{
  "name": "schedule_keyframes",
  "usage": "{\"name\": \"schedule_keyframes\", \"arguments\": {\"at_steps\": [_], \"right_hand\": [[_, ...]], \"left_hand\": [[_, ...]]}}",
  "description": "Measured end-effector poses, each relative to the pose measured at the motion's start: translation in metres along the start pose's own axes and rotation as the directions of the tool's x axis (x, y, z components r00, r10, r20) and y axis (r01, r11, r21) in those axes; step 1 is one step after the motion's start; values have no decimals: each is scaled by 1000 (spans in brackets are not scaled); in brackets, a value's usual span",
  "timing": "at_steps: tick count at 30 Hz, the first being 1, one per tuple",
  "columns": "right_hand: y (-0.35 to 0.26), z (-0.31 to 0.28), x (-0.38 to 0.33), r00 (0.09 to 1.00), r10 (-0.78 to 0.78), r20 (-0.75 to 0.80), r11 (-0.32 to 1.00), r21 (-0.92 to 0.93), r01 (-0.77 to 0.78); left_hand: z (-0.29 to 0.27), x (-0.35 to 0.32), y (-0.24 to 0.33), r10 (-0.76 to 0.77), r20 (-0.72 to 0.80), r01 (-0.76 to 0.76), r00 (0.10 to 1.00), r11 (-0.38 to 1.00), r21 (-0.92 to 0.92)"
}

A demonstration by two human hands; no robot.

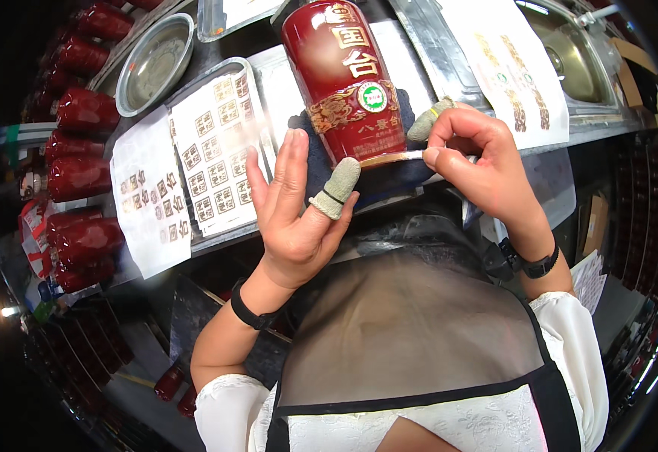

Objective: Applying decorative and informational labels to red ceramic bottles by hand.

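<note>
A dark red glossy bottle [336, 68] with gold lettering, gold patterning and a round green-and-white emblem lies on a dark cloth [317, 162], its base toward me. Along the base edge runs a thin gold strip [393, 160]. My right hand [487, 154] pinches at the strip's right end, thumb against the curled index finger. Beside the base on the left is my left hand [295, 207], fingers spread and holding nothing. A grey-green fabric finger cover [336, 188] sits on one left finger, and another cover [430, 118] is on a right finger.
Sheets of gold decals [219, 143] lie on a metal tray at left, with a further decal sheet [509, 71] at right. A metal bowl [155, 64] stands at far left, near rows of red bottles [80, 177]. A metal basin [570, 60] is at far right.
</note>
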State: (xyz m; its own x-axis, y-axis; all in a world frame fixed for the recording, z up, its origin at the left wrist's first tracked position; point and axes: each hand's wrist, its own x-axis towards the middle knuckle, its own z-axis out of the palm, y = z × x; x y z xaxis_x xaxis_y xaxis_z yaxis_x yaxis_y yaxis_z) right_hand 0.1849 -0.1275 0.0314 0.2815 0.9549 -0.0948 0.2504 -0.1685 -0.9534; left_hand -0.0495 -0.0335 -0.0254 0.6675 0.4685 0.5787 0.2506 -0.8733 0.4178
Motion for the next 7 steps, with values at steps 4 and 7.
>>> {"name": "schedule_keyframes", "arguments": {"at_steps": [4, 7], "right_hand": [[3, 1, 2, 1000, 21, -6, 1000, -9, -21], [7, 4, 5, 1000, 24, -12, 1000, -12, -24]], "left_hand": [[-2, 8, 4, 15, 19, -15, 1000, 999, 39], [-2, 12, 5, 57, 26, -58, 998, 996, 68]]}}
